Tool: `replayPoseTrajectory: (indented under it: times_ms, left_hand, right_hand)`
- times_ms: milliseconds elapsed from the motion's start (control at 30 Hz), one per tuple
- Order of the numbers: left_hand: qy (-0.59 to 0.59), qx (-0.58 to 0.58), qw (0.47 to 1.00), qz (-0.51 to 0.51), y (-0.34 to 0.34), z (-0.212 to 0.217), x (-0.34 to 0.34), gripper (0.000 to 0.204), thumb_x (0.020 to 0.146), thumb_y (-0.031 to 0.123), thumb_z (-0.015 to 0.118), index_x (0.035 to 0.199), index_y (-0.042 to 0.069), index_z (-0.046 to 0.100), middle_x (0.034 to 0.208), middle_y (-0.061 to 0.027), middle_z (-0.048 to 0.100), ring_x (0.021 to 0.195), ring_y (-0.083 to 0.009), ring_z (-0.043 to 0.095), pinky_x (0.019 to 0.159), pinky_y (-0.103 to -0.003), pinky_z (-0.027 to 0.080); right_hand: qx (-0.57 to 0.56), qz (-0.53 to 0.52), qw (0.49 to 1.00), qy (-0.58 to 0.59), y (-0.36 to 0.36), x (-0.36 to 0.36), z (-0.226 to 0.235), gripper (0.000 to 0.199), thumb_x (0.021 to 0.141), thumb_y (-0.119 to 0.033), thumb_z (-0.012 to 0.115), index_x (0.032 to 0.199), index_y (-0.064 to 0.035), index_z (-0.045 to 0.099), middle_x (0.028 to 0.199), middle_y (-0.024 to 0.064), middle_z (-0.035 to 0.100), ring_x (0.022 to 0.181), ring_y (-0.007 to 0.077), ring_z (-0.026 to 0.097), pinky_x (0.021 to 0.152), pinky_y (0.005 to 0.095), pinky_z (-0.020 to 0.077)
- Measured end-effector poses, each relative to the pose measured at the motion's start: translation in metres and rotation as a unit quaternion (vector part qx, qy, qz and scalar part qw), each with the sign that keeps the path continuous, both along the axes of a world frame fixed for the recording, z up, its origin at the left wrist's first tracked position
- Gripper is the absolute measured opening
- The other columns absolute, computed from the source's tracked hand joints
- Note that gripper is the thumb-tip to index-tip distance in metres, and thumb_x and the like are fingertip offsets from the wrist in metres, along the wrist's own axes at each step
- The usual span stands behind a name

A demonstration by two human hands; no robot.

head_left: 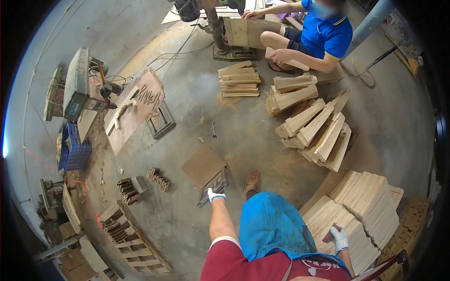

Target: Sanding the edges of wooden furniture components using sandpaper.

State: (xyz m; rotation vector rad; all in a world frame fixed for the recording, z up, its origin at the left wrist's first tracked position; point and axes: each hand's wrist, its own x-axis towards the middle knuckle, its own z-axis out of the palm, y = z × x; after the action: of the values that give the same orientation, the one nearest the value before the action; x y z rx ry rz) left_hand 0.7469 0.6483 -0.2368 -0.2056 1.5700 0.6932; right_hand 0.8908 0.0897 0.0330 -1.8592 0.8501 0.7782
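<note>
My left hand (216, 195), in a white glove, reaches forward at the near edge of a slotted metal base (218, 182). Its fingers look stretched out, and I see nothing held in them. A square brown board (203, 164) lies over the far part of that base. In my right hand (341, 240), also gloved in white, is a small reddish-brown block (331, 233), gripped between thumb and fingers. That hand is over large stacks of pale wooden boards (335, 218) at my right side.
A co-worker (325, 35) in blue sits far right holding a wooden piece (291, 60), near a drill press (215, 28). Wedge-shaped wood stacks (311, 122) stand ahead. Another drill machine (77, 89), a blue crate (76, 149) and a pallet (140, 241) lie left. A wrench (213, 129) is on the floor.
</note>
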Motion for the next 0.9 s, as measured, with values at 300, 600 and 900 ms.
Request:
replayPoseTrajectory:
  times_ms: [300, 600, 900]
  left_hand:
    - [-0.017, 0.028, 0.999, -0.038, -0.061, -0.011, -0.057, 0.011, 0.080, 0.013, 0.069, 0.081, 0.010, 0.058, 0.073, -0.0049, 0.059, 0.070, -0.0218, 0.057, 0.073, -0.044, 0.051]
    - [0.240, -0.056, 0.879, -0.409, -0.105, 0.008, -0.106, 0.058, 0.072, 0.018, 0.078, 0.120, 0.001, 0.051, 0.111, -0.0147, 0.064, 0.093, -0.0276, 0.064, 0.078, -0.043, 0.053]
    - [0.277, -0.147, 0.445, -0.839, -0.021, -0.067, -0.148, 0.047, 0.084, 0.050, 0.053, 0.104, 0.011, 0.069, 0.107, -0.0138, 0.067, 0.097, -0.0266, 0.064, 0.081, -0.045, 0.049]
  right_hand:
    - [-0.162, 0.249, 0.948, -0.112, -0.031, -0.014, -0.063, 0.032, 0.075, -0.019, 0.071, 0.099, 0.0019, 0.066, 0.090, 0.0081, 0.068, 0.081, 0.0158, 0.063, 0.073, 0.0304, 0.0520]
    - [-0.111, 0.426, 0.865, -0.241, -0.116, 0.009, -0.138, 0.062, 0.080, -0.039, 0.071, 0.126, 0.0003, 0.056, 0.120, 0.0169, 0.059, 0.108, 0.0262, 0.055, 0.094, 0.0370, 0.0452]
    - [-0.038, 0.209, 0.977, -0.018, -0.012, 0.082, -0.161, 0.048, 0.081, -0.031, 0.067, 0.120, -0.0120, 0.049, 0.119, 0.0108, 0.049, 0.104, 0.0244, 0.051, 0.088, 0.0352, 0.0439]
